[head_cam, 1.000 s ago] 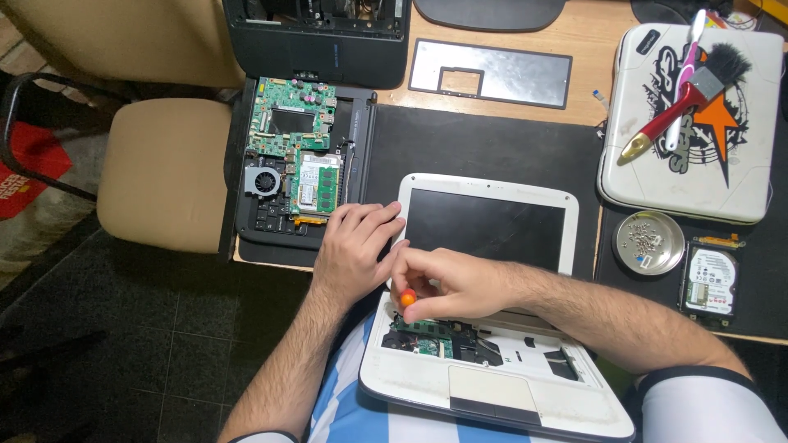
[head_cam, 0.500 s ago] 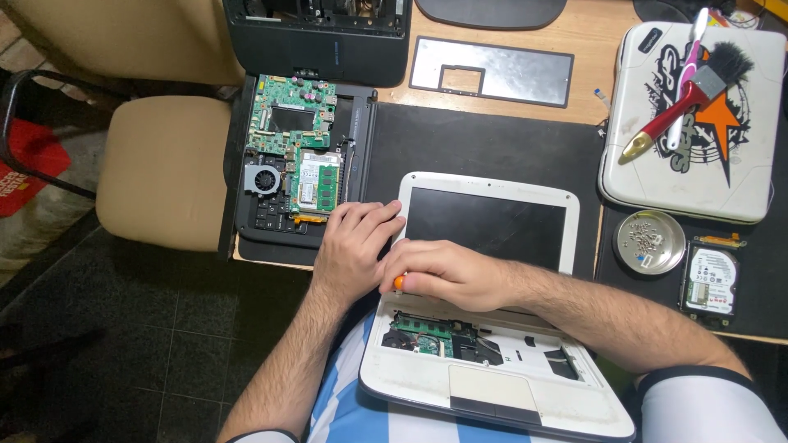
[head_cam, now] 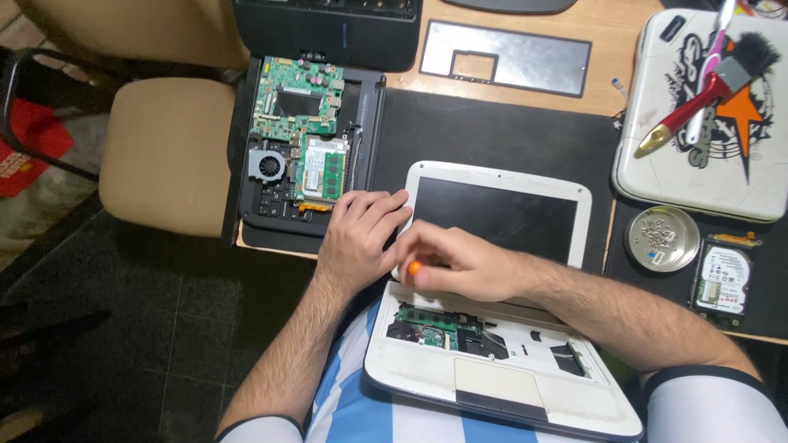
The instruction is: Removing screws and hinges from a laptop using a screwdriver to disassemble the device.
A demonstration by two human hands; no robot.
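A person's left hand [head_cam: 355,238] rests with fingers together on the white laptop's [head_cam: 492,328] screen corner. Beside it, the right hand [head_cam: 455,264] pinches an orange-handled screwdriver [head_cam: 414,267] at the hinge. A green circuit board [head_cam: 300,127] lies just beyond the left fingers.

The right hand [head_cam: 455,264] now sits a little higher and further left along the hinge edge of the white laptop [head_cam: 501,328] than a second ago, closer against the left hand [head_cam: 357,238]. The orange screwdriver handle [head_cam: 414,267] in its grip shows less than before, just a small tip between the fingers.
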